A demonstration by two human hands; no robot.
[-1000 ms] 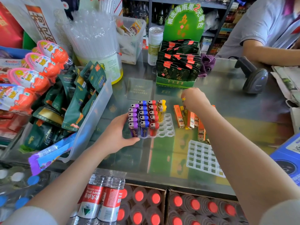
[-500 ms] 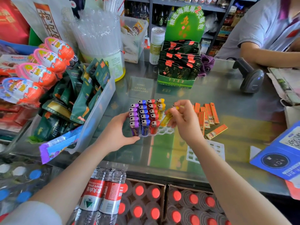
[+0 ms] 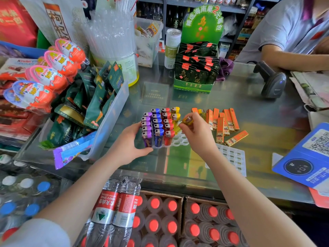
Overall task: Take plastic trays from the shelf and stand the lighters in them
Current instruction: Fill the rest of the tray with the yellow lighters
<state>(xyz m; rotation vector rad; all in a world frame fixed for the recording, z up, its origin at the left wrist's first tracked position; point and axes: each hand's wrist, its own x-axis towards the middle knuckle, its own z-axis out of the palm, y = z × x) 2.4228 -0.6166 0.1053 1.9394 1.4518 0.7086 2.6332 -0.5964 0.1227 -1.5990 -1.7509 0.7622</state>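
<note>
Shop worktop (image 3: pixel 231 97), glass. Right hand (image 3: pixel 197 136) pinches yellow lighter (image 3: pixel 187 120), tilted, just right of tray's (image 3: pixel 179 140) yellow column; empty sockets directly below. Left hand (image 3: pixel 131 141) grips tray's left edge.

Small shop, at the glass counter (image 3: pixel 249 107): barcode scanner (image 3: pixel 272 82), QR payment sign (image 3: pixel 306 157), snack display boxes (image 3: pixel 195 68), chocolate eggs (image 3: pixel 58 63), cases of bottled water (image 3: pixel 160 220) below, stocked shelves (image 3: pixel 204 4) behind.
</note>
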